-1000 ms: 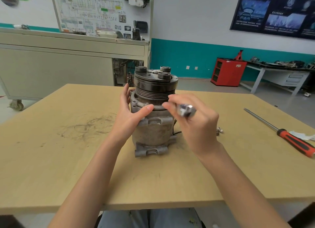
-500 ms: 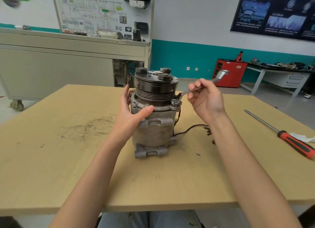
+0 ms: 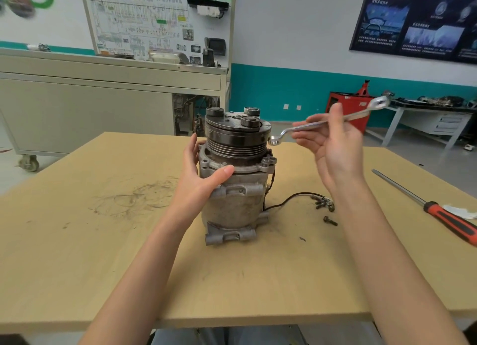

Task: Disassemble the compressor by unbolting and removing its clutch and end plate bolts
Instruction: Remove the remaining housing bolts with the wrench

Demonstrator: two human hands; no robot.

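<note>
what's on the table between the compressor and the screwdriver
Head view: a black wire and a few loose bolts lie there; the right arm hides part of the stretch.

Compressor (image 3: 235, 190) upright on table (image 3: 77, 241) ctr; loose bolts (image 3: 322, 203) just R of it, screwdriver (image 3: 449, 222) far R.

Your left grip (image 3: 200, 182): fingers go behind the compressor (image 3: 235, 197), can't see them; wrench (image 3: 282, 133) shank partly covered by your right grip (image 3: 335, 151); screwdriver (image 3: 449, 222) handle cut off at right edge; bolts (image 3: 322, 203) on the tabletop (image 3: 103, 241) too small to count; wall chart (image 3: 154, 22) print unreadable.
</note>
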